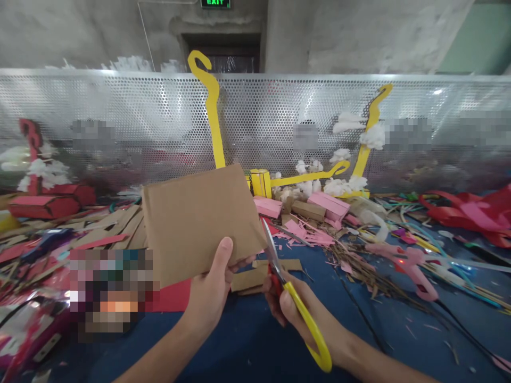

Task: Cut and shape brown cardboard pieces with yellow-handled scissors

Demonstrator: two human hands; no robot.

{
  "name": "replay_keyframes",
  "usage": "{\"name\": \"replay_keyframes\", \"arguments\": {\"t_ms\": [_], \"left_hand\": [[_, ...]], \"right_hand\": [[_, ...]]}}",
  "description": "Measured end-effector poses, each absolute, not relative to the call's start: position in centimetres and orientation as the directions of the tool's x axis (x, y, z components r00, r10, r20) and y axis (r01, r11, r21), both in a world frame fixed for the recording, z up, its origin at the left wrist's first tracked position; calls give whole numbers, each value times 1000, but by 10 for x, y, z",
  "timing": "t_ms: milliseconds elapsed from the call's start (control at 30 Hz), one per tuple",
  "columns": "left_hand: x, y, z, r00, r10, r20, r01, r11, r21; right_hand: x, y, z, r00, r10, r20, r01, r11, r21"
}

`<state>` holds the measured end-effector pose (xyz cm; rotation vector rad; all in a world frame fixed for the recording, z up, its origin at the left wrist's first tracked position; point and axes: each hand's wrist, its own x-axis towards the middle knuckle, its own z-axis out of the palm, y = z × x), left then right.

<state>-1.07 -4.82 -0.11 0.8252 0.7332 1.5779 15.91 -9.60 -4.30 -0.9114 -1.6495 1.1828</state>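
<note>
My left hand (217, 284) grips a flat piece of brown cardboard (199, 221) along its lower edge, thumb on the near face. The sheet is tilted up above the blue table (255, 346). In my right hand (297, 303) is a pair of scissors (305, 319) with yellow and red handles. Its blades point up and meet the cardboard's right edge; whether they are cutting into it I cannot tell. Below the cardboard lie brown cardboard strips (249, 279) and a red sheet (171, 296).
A pink glue gun (411, 266) with a lit red light lies to the right, its black cord trailing. Pink paper scraps (299, 229) and yellow hook shapes (215, 122) are further back, before a perforated metal panel (279, 122). Red boxes (43, 206) stand left, red ribbon (475, 213) right.
</note>
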Motion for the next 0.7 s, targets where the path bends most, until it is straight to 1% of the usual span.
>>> {"name": "replay_keyframes", "arguments": {"t_ms": [67, 233, 533, 600, 700], "left_hand": [[-10, -50, -1, -106, 989, 102, -543, -144, 827], [-8, -50, -3, -116, 992, 51, -561, -108, 820], [-7, -51, -6, -131, 990, 58, -552, -122, 825], [-7, -51, -6, -138, 989, 49, -559, -118, 821], [-6, -51, -6, -129, 990, 54, -558, -118, 822]], "right_hand": [[159, -94, -44, -328, 912, 245, 80, 286, -955], [154, -93, -42, -292, 929, 228, 47, 252, -966], [150, -96, -46, -211, 961, 177, 11, 183, -983], [147, -96, -49, -193, 969, 152, -3, 155, -988], [142, -94, -54, -167, 983, 70, 16, 74, -997]]}}
